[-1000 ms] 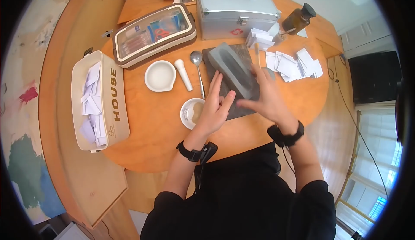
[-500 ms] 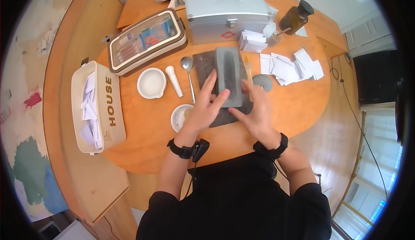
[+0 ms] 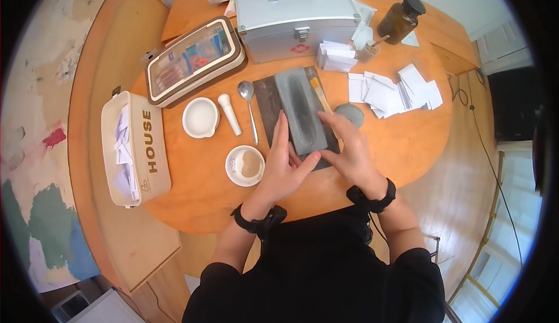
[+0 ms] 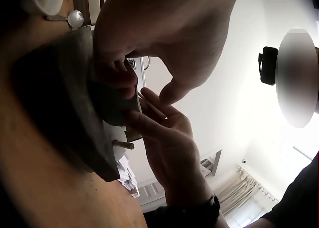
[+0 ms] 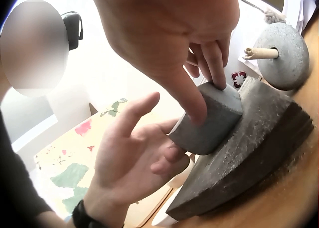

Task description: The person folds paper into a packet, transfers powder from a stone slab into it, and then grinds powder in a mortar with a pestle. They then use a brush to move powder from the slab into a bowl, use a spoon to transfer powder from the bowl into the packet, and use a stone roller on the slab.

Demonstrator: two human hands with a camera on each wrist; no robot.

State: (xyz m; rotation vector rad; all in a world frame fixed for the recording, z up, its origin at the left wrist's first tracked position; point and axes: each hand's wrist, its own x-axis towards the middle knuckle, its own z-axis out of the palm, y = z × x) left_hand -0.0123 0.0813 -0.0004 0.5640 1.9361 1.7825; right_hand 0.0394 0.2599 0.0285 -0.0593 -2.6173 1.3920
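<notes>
A long grey stone trough with a hollow along its top lies slightly tilted across a dark slab. My left hand holds its left side near the lower end, fingers along the edge. On the other side my right hand grips the lower right corner between thumb and fingers. In the right wrist view, the right thumb and fingers clasp the trough's end above the slab. A brush and a round stone disc with a wooden handle are to the right.
Left of the slab are a spoon, pestle, mortar and small bowl. Behind stand a silver case and a lidded box. White papers, a brown bottle and a paper-filled bin flank them.
The trough has turned from a strong slant to nearly straight, then to a slight slant, and has moved nearer the body. Both hands have stayed at its lower end.
</notes>
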